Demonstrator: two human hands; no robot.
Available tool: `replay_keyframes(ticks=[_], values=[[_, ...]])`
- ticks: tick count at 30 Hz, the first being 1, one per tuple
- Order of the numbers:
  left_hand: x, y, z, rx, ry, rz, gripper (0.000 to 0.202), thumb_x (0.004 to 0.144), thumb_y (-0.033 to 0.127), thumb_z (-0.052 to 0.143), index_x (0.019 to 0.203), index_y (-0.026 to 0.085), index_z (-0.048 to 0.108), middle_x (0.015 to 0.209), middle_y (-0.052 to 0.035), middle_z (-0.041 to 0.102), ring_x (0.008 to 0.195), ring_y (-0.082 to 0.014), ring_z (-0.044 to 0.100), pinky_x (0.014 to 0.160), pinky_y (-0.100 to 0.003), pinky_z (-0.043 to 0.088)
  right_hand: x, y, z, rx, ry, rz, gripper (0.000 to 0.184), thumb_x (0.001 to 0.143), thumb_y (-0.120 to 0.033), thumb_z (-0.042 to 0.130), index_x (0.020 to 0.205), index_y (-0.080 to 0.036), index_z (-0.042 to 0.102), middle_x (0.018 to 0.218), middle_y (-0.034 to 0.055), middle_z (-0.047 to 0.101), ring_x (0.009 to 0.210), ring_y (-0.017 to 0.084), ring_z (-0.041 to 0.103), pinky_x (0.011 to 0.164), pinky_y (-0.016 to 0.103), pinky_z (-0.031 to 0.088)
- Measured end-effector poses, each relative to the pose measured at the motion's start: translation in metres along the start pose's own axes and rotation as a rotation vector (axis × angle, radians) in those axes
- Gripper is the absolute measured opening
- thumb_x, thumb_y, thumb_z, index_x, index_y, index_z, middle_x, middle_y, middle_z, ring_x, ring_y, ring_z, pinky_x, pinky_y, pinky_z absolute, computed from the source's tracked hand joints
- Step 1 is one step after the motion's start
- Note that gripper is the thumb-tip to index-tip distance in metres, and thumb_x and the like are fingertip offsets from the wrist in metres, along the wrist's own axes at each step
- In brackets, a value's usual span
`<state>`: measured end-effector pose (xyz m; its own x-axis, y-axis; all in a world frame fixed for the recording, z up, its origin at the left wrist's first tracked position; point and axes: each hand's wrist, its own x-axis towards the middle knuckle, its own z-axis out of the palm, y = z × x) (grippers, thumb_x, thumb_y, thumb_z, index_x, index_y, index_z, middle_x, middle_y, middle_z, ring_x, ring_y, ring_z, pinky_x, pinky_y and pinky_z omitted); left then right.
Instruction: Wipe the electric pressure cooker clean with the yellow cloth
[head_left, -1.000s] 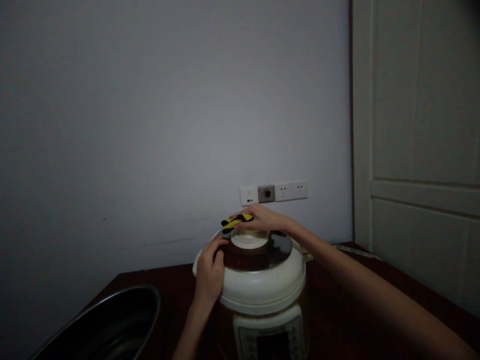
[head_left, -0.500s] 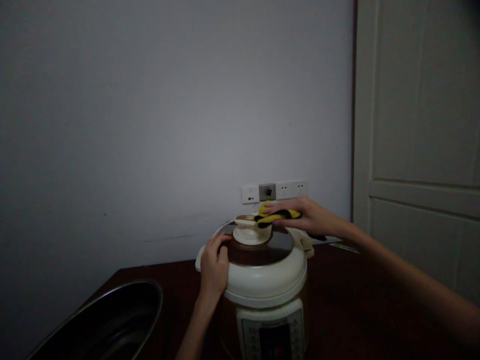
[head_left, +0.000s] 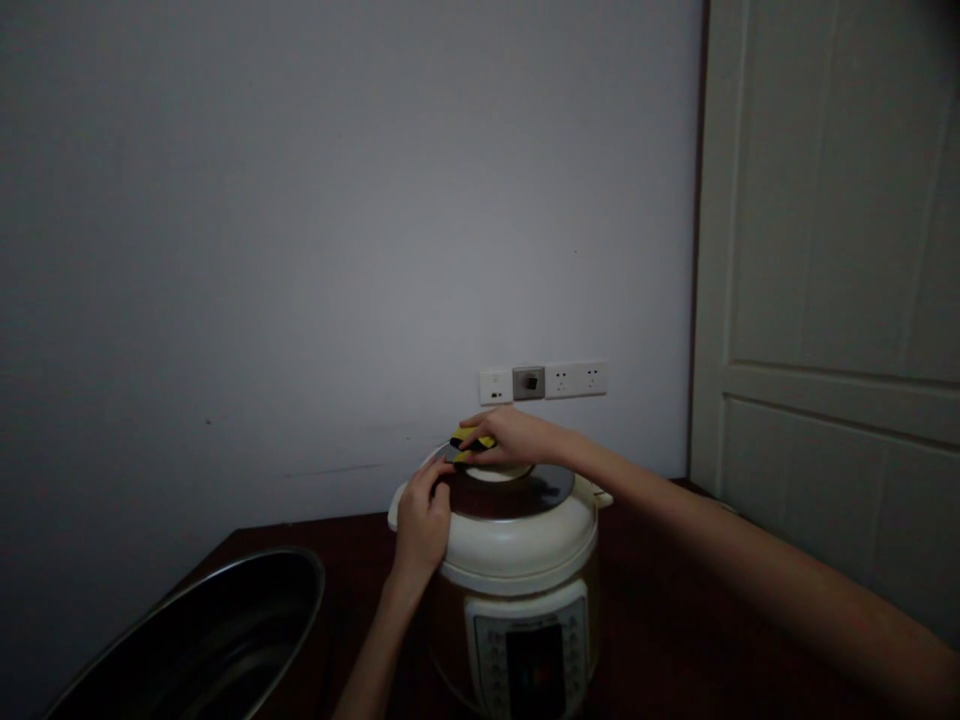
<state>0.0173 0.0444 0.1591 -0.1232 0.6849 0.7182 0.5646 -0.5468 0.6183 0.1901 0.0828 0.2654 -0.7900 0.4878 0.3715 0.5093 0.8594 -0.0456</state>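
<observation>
The cooker (head_left: pixel 517 550) stands upright on the dark worktop (head_left: pixel 356 560), its lid on. At the top of the cooker, the right hand (head_left: pixel 517 435) has its fingers closed around a folded yellow-and-black cloth (head_left: pixel 469 440), held over the far-left side of the cream knob base (head_left: pixel 499 474) in the middle of the lid. The left hand (head_left: pixel 421 525) lies on the cooker's left rim with nothing visible in its grasp, the fingers slightly parted and reaching onto the dark disc (head_left: pixel 544 497) of the lid; it seems to be steadying the cooker.

Judging by the cloth's place, a wipe of the lid looks under way rather than finished. In this dim light I cannot tell which parts of the cooker are already clean. The cloth is at the top only, well above the front panel (head_left: pixel 535 655), so any wiping of the panel and sides is not in hand at this moment. A wide dark vessel (head_left: pixel 225 640) sits to the left of the cooker, apart from it, touched by neither hand. Wall sockets (head_left: pixel 575 379) are behind and above the cooker.
</observation>
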Motion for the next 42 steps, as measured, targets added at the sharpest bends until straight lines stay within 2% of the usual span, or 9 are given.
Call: replay_keyframes(ticks=[6, 11, 18, 23, 27, 30, 36, 39, 42], values=[[0.000, 0.004, -0.001, 0.001, -0.004, 0.007, 0.030, 0.075, 0.015, 0.039, 0.087, 0.018, 0.066, 0.106, -0.0071, 0.067, 0.106, -0.0208, 0.058, 0.099, -0.039, 0.040, -0.026, 0.005, -0.004, -0.065, 0.010, -0.094, 0.030, 0.077, -0.017, 0.061, 0.106, -0.021, 0.069, 0.132, 0.0093, 0.053, 0.114, 0.024, 0.054, 0.097, 0.036, 0.040], [0.000, 0.001, 0.000, -0.003, 0.003, -0.001, 0.030, 0.075, 0.015, 0.040, 0.088, 0.018, 0.066, 0.108, -0.0079, 0.066, 0.110, -0.0215, 0.056, 0.101, -0.040, 0.038, -0.046, 0.007, -0.017, 0.008, -0.017, -0.040, 0.030, 0.076, -0.016, 0.063, 0.104, -0.024, 0.070, 0.129, 0.0048, 0.056, 0.116, 0.022, 0.053, 0.099, 0.035, 0.039], [-0.001, 0.000, 0.003, -0.004, 0.037, -0.001, 0.029, 0.075, 0.014, 0.040, 0.086, 0.019, 0.066, 0.105, -0.0074, 0.067, 0.109, -0.0223, 0.057, 0.100, -0.042, 0.039, -0.078, 0.013, -0.044, 0.231, -0.018, 0.110, 0.029, 0.078, -0.027, 0.063, 0.106, -0.025, 0.069, 0.119, 0.0038, 0.063, 0.100, 0.020, 0.062, 0.092, 0.034, 0.045], [-0.001, -0.002, 0.003, 0.001, 0.042, -0.002, 0.028, 0.076, 0.016, 0.041, 0.086, 0.018, 0.066, 0.105, -0.0081, 0.068, 0.109, -0.0230, 0.057, 0.101, -0.043, 0.038, -0.046, 0.007, -0.040, 0.275, 0.170, 0.098, 0.042, 0.079, -0.033, 0.062, 0.120, -0.022, 0.060, 0.117, 0.0053, 0.064, 0.103, 0.020, 0.061, 0.091, 0.031, 0.044], [0.000, -0.001, 0.002, -0.001, 0.031, 0.009, 0.028, 0.076, 0.016, 0.041, 0.087, 0.018, 0.066, 0.104, -0.0076, 0.068, 0.108, -0.0225, 0.058, 0.100, -0.042, 0.039, 0.005, 0.009, -0.012, 0.156, 0.030, 0.050, 0.043, 0.076, -0.034, 0.065, 0.116, -0.018, 0.064, 0.115, 0.0079, 0.065, 0.102, 0.021, 0.061, 0.087, 0.028, 0.045], [0.000, 0.002, 0.000, -0.003, 0.021, 0.008, 0.028, 0.075, 0.016, 0.041, 0.087, 0.018, 0.066, 0.105, -0.0081, 0.067, 0.106, -0.0224, 0.058, 0.098, -0.041, 0.040, 0.024, 0.009, 0.004, 0.062, -0.032, 0.079, 0.039, 0.075, -0.028, 0.064, 0.113, -0.017, 0.066, 0.109, 0.0091, 0.068, 0.095, 0.021, 0.064, 0.081, 0.027, 0.046], [-0.001, 0.001, 0.000, -0.023, 0.012, -0.002, 0.028, 0.075, 0.017, 0.040, 0.087, 0.018, 0.066, 0.106, -0.0079, 0.067, 0.107, -0.0219, 0.058, 0.099, -0.041, 0.039, -0.012, 0.012, 0.000, 0.127, 0.037, 0.035, 0.042, 0.072, -0.013, 0.061, 0.113, -0.022, 0.066, 0.131, 0.0085, 0.054, 0.113, 0.023, 0.055, 0.096, 0.034, 0.040], [-0.001, -0.003, 0.003, -0.034, 0.038, -0.004, 0.028, 0.075, 0.017, 0.040, 0.087, 0.019, 0.066, 0.107, -0.0067, 0.067, 0.108, -0.0215, 0.057, 0.100, -0.041, 0.038, -0.035, 0.017, -0.008, 0.268, 0.043, 0.043, 0.044, 0.073, -0.013, 0.059, 0.115, -0.026, 0.063, 0.134, 0.0036, 0.051, 0.119, 0.020, 0.050, 0.102, 0.037, 0.035], [-0.001, -0.004, 0.004, -0.025, 0.054, -0.010, 0.028, 0.075, 0.016, 0.040, 0.086, 0.019, 0.066, 0.105, -0.0064, 0.067, 0.107, -0.0217, 0.058, 0.100, -0.040, 0.039, -0.039, 0.021, -0.012, 0.322, 0.046, 0.061, 0.040, 0.074, -0.017, 0.061, 0.113, -0.026, 0.064, 0.131, 0.0027, 0.055, 0.117, 0.020, 0.052, 0.101, 0.037, 0.036]])
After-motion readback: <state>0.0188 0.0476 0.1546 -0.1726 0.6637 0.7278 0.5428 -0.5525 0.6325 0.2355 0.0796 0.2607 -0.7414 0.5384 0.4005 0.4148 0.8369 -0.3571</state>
